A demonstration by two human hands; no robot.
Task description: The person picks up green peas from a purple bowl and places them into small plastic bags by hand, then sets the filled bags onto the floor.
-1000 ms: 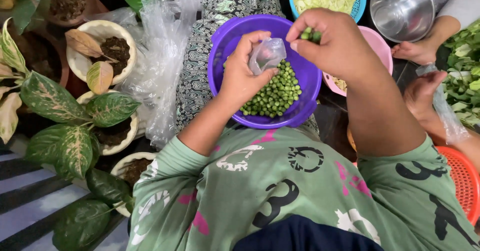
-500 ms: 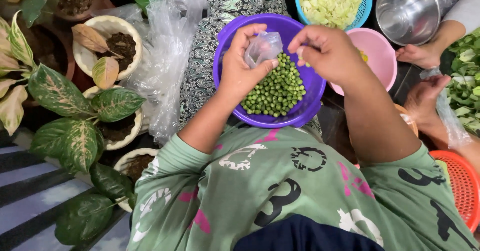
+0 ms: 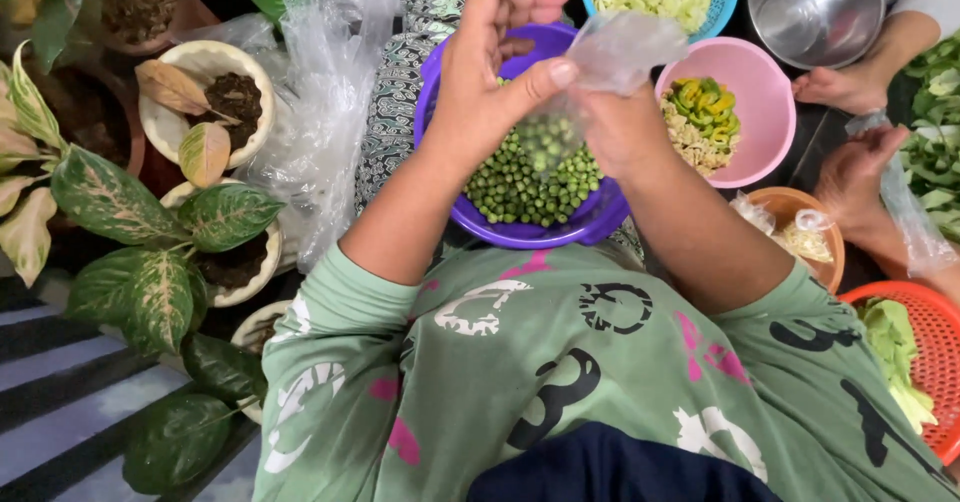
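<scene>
The left hand [image 3: 490,82] pinches the mouth of a small clear plastic bag [image 3: 590,82] between thumb and fingers; the right hand [image 3: 625,132] grips the same bag from the other side, its fingers mostly hidden behind the film; half a second ago the bag hung slack and nearly empty, and now small green peas [image 3: 520,187] show through its lower part, so filling is under way; beneath sits the purple bowl [image 3: 590,224], beside the pink bowl [image 3: 765,92].

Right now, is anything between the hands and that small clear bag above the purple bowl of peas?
Nothing visible. The left hand and right hand both already grip the small clear bag, held directly above the purple bowl of green peas.
</scene>
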